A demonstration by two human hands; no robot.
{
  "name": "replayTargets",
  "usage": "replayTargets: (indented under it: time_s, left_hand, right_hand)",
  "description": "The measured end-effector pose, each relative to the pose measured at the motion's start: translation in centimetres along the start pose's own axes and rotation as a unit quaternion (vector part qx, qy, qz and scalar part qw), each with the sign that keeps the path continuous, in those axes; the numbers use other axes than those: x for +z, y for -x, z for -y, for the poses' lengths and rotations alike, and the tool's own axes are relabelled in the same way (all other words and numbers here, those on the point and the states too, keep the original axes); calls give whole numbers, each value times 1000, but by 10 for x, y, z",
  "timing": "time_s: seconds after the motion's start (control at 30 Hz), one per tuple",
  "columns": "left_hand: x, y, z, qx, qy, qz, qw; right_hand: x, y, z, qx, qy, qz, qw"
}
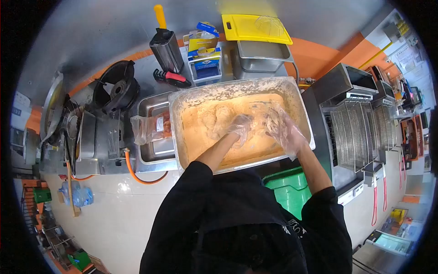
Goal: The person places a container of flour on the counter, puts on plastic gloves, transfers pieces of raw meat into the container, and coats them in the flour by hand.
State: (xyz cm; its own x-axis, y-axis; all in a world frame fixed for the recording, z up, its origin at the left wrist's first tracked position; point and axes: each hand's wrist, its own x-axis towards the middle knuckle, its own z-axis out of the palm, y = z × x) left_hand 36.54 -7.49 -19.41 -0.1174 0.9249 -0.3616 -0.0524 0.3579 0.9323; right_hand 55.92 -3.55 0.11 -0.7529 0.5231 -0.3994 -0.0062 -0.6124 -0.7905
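A large steel pan point(176, 137) holds orange-tan powder like seasoned flour point(196, 119), with raised lumps left of the middle. Clear plastic gloves cover both hands. My left hand point(240, 129) is down at the powder near the pan's middle; its fingertips are buried or blurred, so its grip does not show. To the right, my right hand point(286, 131) is over the powder with its fingers stretched out and apart, thickly dusted. Whether a coated piece lies under those fingers I cannot tell.
Left of the pan, a steel tray point(148, 148) holds a plastic bag of reddish food point(160, 125). Behind stand a knife holder point(167, 51), a knife sharpener point(172, 78), boxes point(204, 55) and a yellow cutting board point(258, 28). Fryer baskets point(351, 134) are at right, a green bin point(287, 189) below.
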Motion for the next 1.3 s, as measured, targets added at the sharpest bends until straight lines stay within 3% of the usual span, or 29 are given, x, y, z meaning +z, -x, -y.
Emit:
replayTargets:
  time_s: [0.07, 0.1, 0.17, 0.2, 0.27, 0.3, 0.33, 0.4, 0.5, 0.6, 0.7, 0.8, 0.87, 0.93, 0.97, 1.0, 1.03, 1.1, 1.17, 1.27, 1.3]
  left_hand:
    - [16, 35, -38, -93, 160, -35, 982]
    - [23, 49, -58, -139, 236, -49, 961]
    - [34, 49, -73, -174, 387, -4, 905]
    - [40, 50, -78, -194, 458, 19, 868]
    - [50, 51, -94, -181, 461, 29, 868]
    - [54, 50, -100, -173, 463, 34, 869]
    - [56, 32, -82, -182, 408, 41, 893]
    - [62, -10, -26, -201, 296, 52, 932]
    - [80, 4, -61, -171, 247, -65, 952]
    - [87, -41, -8, -77, 142, -118, 980]
    - [85, -19, -40, -102, 303, -74, 944]
    - [91, -22, -41, -72, 187, -139, 970]
    - [79, -71, 27, 61, -22, -128, 990]
    - [67, -83, 44, 170, -264, -123, 941]
    - [63, -64, 30, 209, -398, -124, 885]
    - [61, -45, 17, 204, -444, -122, 864]
    - [59, -21, -1, 199, -489, -119, 841]
    - [57, 32, -56, 108, -414, -114, 896]
    - [55, 64, -101, 122, -490, -93, 858]
    - [54, 66, -113, 162, -555, -101, 810]
    - [55, 64, -112, 177, -568, -110, 796]
  right_hand:
    - [6, 1, 8, 7, 48, -29, 998]
    - [0, 1, 9, -35, 234, -27, 971]
    - [-22, -7, 1, -107, 573, -25, 812]
    - [-28, -12, -8, -114, 599, -23, 792]
    - [-44, -35, -33, -128, 652, -19, 747]
    - [-84, -67, -57, -264, 794, 174, 520]
    - [-80, -59, -51, -260, 801, 159, 515]
    - [-55, -32, -36, -249, 814, 132, 508]
    - [-51, -9, -31, -250, 759, 43, 600]
    - [-44, 15, -20, -230, 780, 23, 581]
    - [-42, 42, -4, -215, 806, 112, 540]
    - [-53, 64, -10, -260, 784, 92, 556]
    - [-60, 69, -16, -236, 756, 54, 608]
    - [-59, 72, -11, -190, 706, -8, 682]
    - [-51, 73, 1, -155, 666, -50, 728]
    - [-48, 72, 9, -119, 620, -92, 770]
    - [-71, 58, -2, -297, 656, -110, 685]
    - [-52, 55, 13, -202, 600, -169, 755]
    - [-56, 41, 9, -162, 498, -215, 824]
    - [-37, 30, 14, -68, 528, -238, 812]
    - [-42, 22, 6, -96, 490, -227, 836]
